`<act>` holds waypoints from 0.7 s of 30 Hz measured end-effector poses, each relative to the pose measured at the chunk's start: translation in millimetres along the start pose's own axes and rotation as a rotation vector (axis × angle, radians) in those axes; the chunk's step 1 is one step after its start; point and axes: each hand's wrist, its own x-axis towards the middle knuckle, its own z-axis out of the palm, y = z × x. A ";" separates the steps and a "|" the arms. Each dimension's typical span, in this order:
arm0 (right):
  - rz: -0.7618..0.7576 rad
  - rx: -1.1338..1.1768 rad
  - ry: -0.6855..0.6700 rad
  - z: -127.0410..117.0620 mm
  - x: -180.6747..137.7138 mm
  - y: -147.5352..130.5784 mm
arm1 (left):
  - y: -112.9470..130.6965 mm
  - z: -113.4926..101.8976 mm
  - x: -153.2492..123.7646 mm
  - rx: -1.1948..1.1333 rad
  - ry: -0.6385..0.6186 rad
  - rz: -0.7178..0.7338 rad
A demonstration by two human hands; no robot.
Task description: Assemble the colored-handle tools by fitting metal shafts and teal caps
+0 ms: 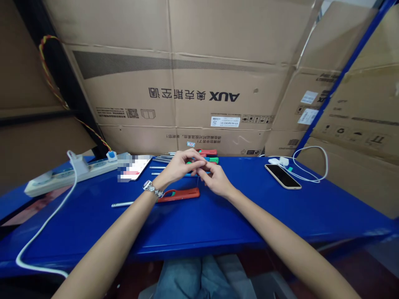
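Observation:
My left hand [183, 165] and my right hand [215, 177] meet above the table, fingertips pressed together. Whatever they pinch is mostly covered by the fingers; only a thin wire-like strand [197, 182] shows beneath them. Closest to me lies a red long-nosed lighter [183, 194] with a silver tube, partly behind my left wrist. Several more such lighters lie behind my hands, among them a red one [209, 152] and a green one [214, 160]. Their silver tubes [157, 167] point left.
On the blue table [237, 224], a phone [283, 176] lies right beside a white charger cable [326, 162]. At left are a white power strip [93, 168] and a partly blurred white sheet or screen [141, 166]. Cardboard [193, 74] walls the back.

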 end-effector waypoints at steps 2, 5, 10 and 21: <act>0.008 0.060 0.086 4.4 -0.8 0.2 | -3.2 5.5 -2.3 -0.002 0.083 0.003; 0.086 0.181 0.191 9.3 -0.1 0.7 | -4.1 13.6 -4.9 0.010 0.200 0.018; 0.144 0.220 0.097 3.5 2.2 -1.8 | -3.3 13.7 -10.8 0.027 0.158 0.052; 0.078 0.100 0.140 2.0 1.2 0.4 | -5.7 9.8 -12.7 -0.039 0.174 -0.009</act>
